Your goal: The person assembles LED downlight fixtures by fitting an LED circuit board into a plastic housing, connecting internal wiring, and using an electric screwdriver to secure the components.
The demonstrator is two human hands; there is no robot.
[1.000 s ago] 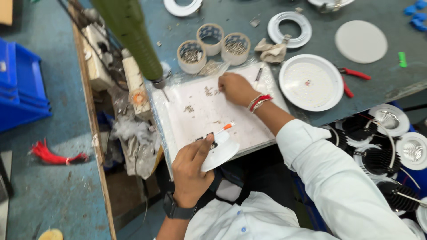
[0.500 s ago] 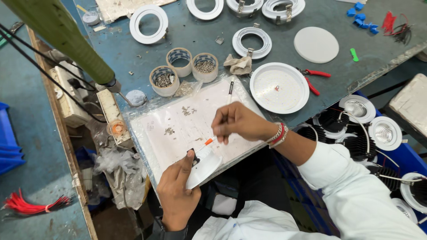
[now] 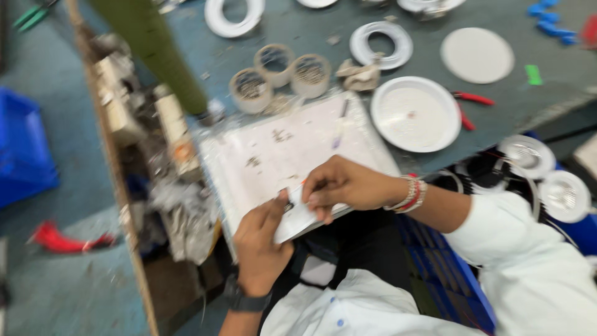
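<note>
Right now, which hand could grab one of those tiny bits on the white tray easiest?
Probably the right hand. It rests over the white tray, close to the small loose bits, with only fingertips on the white piece. The left hand grips that piece from below.

One camera, worn on the person's head, looks steeply down and slightly forward over the grey-blue work surface point(image 3: 311, 31). It sits close: the white-sleeved arms enter from the bottom and right edges, and the hands meet near the middle of the frame, over the near edge of a white rectangular tray point(image 3: 292, 149). The surface runs diagonally, its far side toward the top. The floor and a blue plastic crate point(image 3: 25, 149) fill the left side. The picture is motion-blurred.
</note>
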